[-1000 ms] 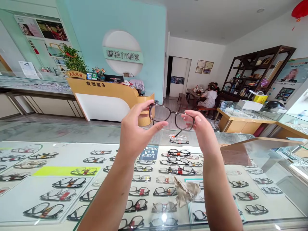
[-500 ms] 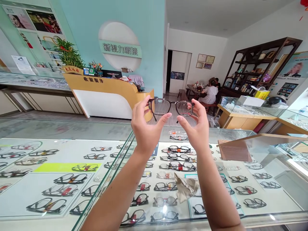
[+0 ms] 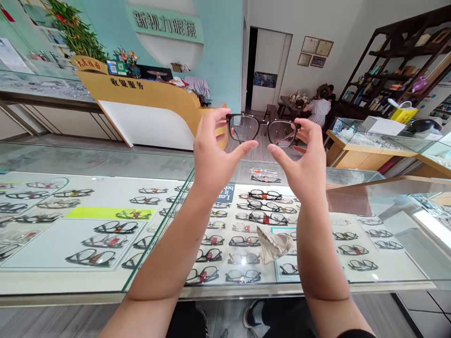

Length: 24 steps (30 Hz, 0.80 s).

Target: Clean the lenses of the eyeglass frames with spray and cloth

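A pair of dark-framed eyeglasses (image 3: 263, 123) is held up in front of me, above the glass counter. My left hand (image 3: 216, 145) is closed on the left side of the frame, its thumb below the left lens. On the other side, my right hand (image 3: 306, 152) grips the right end, thumb under the right lens. Parts of the temples are hidden behind my fingers and the lenses. Below, a crumpled beige cloth (image 3: 274, 245) lies on the counter between my forearms.
Rows of eyeglasses (image 3: 265, 218) fill the glass display case (image 3: 225, 292). A brown board (image 3: 347, 201) stands to the right. Further back are a yellow and white cashier desk (image 3: 141, 112), a side counter (image 3: 366, 157), a dark shelf (image 3: 394, 51) and seated people (image 3: 319, 110).
My view has tilted down, so the room sits higher and the counter's front edge and feet show. Both hands still hold the eyeglasses, which appear higher and slightly to the right.
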Motion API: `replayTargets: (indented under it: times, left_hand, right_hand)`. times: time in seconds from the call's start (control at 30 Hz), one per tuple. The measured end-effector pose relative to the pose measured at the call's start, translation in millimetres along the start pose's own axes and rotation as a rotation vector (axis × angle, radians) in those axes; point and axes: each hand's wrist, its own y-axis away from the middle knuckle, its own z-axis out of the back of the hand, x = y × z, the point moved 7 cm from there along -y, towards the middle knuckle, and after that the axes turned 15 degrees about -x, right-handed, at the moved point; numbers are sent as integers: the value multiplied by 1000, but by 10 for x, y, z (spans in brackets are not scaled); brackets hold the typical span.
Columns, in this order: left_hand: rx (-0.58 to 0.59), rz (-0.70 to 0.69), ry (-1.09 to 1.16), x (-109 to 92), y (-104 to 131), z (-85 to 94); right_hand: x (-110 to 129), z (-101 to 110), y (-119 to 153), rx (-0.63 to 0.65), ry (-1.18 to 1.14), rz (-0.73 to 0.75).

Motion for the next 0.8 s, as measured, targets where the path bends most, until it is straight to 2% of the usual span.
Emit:
replayTargets:
  times: [0.23,0.53,0.8]
  left_hand:
    - [48,50,-116,52,14,-73]
    - [113,159,-91,88,5,-76]
    - [123,171,-190,67,15,-39]
  right_hand:
    - [-63,-18,-21,67,18,10]
    - [-86,-5,-13,79,80,13]
    - [-294,-58,11,131,53,-82]
